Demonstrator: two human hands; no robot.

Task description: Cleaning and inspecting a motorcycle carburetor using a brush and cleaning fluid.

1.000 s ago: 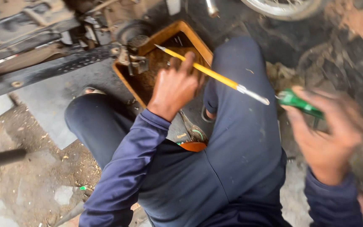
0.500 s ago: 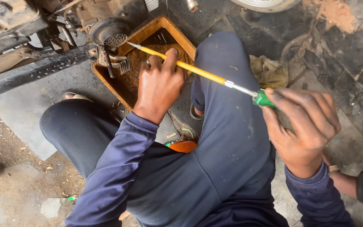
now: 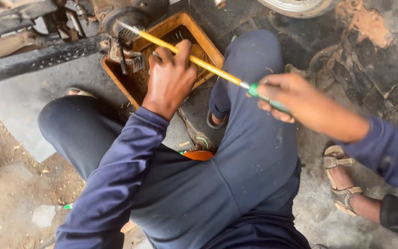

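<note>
Here, in the head view, the person squats over an orange, square, grimy metal tray that lies on the dark, stained workshop floor, and works a long screwdriver with a yellow shaft and a green plastic handle. The tool runs slantwise over the tray, from its far left corner to past its near right edge. The tip sits at a greasy metal engine part with fins at the tray's far left corner; whether it touches cannot be made out for certain.

The right hand is closed around the green handle, just off the tray's right edge, above the right knee in dark blue trousers. The left hand rests over the middle of the tray; its thumb and forefinger lie curled along the yellow shaft, guiding it, not clamping it hard as far as can be seen.

The screwdriver looks stiff and light, a rigid rod that should not bend under an ordinary push. The handle is the place for a firm hold; the shaft looks smooth and, amid so much oil, probably slippery, so it suits steadying only. The finned part looks heavy, hard and oily.

A sandalled foot of another person stands on the floor at the right.
</note>
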